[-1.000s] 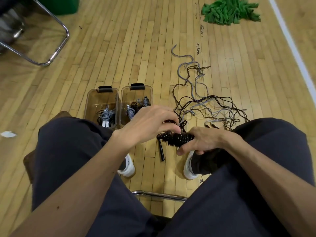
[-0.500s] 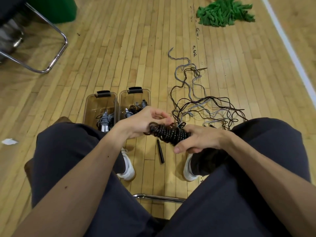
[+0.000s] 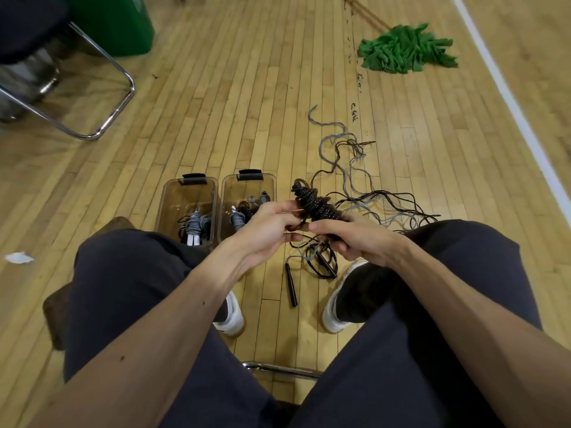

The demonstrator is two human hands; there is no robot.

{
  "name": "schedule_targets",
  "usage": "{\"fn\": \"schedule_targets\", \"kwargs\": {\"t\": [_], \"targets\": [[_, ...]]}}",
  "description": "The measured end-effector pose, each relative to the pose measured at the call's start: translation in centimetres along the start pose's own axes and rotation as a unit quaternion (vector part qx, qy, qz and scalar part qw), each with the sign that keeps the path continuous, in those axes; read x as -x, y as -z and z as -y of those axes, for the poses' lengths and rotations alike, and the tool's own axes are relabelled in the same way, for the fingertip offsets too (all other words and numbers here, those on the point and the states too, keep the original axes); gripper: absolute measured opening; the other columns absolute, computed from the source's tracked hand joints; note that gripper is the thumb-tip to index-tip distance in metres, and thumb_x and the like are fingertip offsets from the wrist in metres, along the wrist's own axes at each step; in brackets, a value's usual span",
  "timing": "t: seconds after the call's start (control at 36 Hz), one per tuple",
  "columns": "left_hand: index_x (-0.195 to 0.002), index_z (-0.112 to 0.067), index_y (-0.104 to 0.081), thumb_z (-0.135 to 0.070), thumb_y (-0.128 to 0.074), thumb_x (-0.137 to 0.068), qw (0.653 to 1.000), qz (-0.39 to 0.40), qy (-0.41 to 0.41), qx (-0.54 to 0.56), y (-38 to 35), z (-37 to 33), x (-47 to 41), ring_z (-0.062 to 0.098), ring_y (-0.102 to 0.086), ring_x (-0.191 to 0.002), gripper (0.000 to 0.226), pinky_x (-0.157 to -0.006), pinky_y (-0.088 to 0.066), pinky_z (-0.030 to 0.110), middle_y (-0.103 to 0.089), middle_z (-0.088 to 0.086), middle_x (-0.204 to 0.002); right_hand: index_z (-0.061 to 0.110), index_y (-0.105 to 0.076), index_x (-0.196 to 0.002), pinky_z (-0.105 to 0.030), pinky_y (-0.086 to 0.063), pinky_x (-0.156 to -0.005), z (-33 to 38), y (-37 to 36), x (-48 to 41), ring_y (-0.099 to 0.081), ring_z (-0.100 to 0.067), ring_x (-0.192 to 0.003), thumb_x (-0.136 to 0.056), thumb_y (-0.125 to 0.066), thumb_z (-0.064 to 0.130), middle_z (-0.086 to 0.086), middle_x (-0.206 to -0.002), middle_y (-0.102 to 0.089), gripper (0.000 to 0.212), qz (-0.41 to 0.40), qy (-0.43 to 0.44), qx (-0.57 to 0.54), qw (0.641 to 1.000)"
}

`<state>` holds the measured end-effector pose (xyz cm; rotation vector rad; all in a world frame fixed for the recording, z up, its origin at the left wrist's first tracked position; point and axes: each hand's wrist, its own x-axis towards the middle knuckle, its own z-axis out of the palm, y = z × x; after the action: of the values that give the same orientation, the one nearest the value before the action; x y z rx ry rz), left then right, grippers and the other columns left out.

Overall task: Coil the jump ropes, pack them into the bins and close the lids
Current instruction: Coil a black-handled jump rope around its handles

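A black jump rope wound into a tight coil (image 3: 312, 201) sticks up and to the left from my right hand (image 3: 352, 239), which grips its lower end. My left hand (image 3: 268, 228) pinches a loop of the same rope just left of the coil. Loose black rope and a black handle (image 3: 291, 284) hang and lie on the floor under my hands. Two clear brown bins stand open on the floor ahead: the left bin (image 3: 173, 196) and the right bin (image 3: 272, 183), each holding coiled grey and black ropes.
A tangle of black and grey ropes (image 3: 364, 193) sprawls right of the bins. A green mop head (image 3: 404, 52) lies far right, a chrome chair frame (image 3: 92, 134) and a green bin (image 3: 114, 23) far left. My knees and shoes flank the handle.
The coil has swung from lying sideways between my hands to pointing up and left. My left hand slid off its end and now pinches a loop beside it. More loose rope lies underneath.
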<state>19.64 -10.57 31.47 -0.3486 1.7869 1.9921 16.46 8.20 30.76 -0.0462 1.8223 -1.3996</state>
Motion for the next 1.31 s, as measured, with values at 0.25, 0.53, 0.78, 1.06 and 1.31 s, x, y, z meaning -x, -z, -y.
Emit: {"fn": "schedule_targets", "kwargs": {"t": [0.25, 0.53, 0.78, 1.06, 1.31], "targets": [[-0.112, -0.011, -0.063, -0.027, -0.055, -0.102, 0.992, -0.074, 0.057, 0.082, 2.8, 1.0, 0.9, 0.018, -0.072, -0.103, 0.020, -0.091, -0.058, 0.031, -0.075, 0.008, -0.105, 0.013, -0.060, -0.084, -0.021, -0.032, -0.040, 0.9, -4.2, -3.7, -0.039, -0.011, -0.044, -0.085, -0.076, 0.037, 0.002, -0.057, -0.048, 0.029, -0.038, -0.013, 0.112, 0.993], [-0.090, -0.015, -0.067, -0.042, -0.075, -0.086, 0.958, -0.255, 0.120, -0.041, 8.1, 4.1, -0.6, 0.024, -0.072, -0.093, 0.028, -0.088, -0.060, 0.042, -0.073, 0.008, -0.096, 0.017, -0.057, -0.071, -0.023, -0.040, -0.046, 0.3, -10.9, -9.1, -0.052, -0.013, -0.053, -0.086, -0.074, 0.050, 0.002, -0.062, -0.057, 0.039, -0.088, -0.005, 0.266, 0.960], [-0.093, -0.009, -0.070, -0.027, -0.076, -0.088, 0.940, -0.260, 0.221, -0.005, 12.1, 8.8, -5.3, 0.024, -0.072, -0.089, 0.020, -0.076, -0.061, 0.032, -0.072, 0.009, -0.089, 0.010, -0.060, -0.107, -0.045, -0.059, -0.078, -1.8, -12.2, -15.0, -0.070, -0.033, -0.089, -0.097, -0.056, 0.052, -0.013, -0.094, -0.069, 0.044, -0.002, -0.063, 0.301, 0.951], [-0.128, -0.004, -0.062, -0.035, -0.075, -0.089, 0.942, -0.231, 0.198, -0.144, 16.9, 10.8, -14.5, 0.024, -0.066, -0.106, 0.051, -0.099, -0.053, 0.043, -0.069, 0.008, -0.117, 0.011, -0.060, -0.120, -0.036, -0.052, -0.081, -5.1, -10.3, -24.1, -0.065, -0.028, -0.098, -0.100, -0.042, 0.059, -0.009, -0.108, -0.067, 0.055, -0.006, -0.092, 0.321, 0.943], [-0.132, -0.006, -0.060, -0.037, -0.073, -0.090, 0.929, -0.224, 0.174, -0.238, 21.9, 12.9, -24.7, 0.024, -0.060, -0.117, 0.054, -0.102, -0.049, 0.035, -0.066, 0.009, -0.125, 0.014, -0.045, -0.148, -0.003, -0.035, -0.086, -5.8, -7.7, -34.0, -0.044, -0.018, -0.124, -0.101, -0.041, 0.001, -0.005, -0.138, -0.039, 0.049, -0.021, -0.034, 0.257, 0.965]]}}
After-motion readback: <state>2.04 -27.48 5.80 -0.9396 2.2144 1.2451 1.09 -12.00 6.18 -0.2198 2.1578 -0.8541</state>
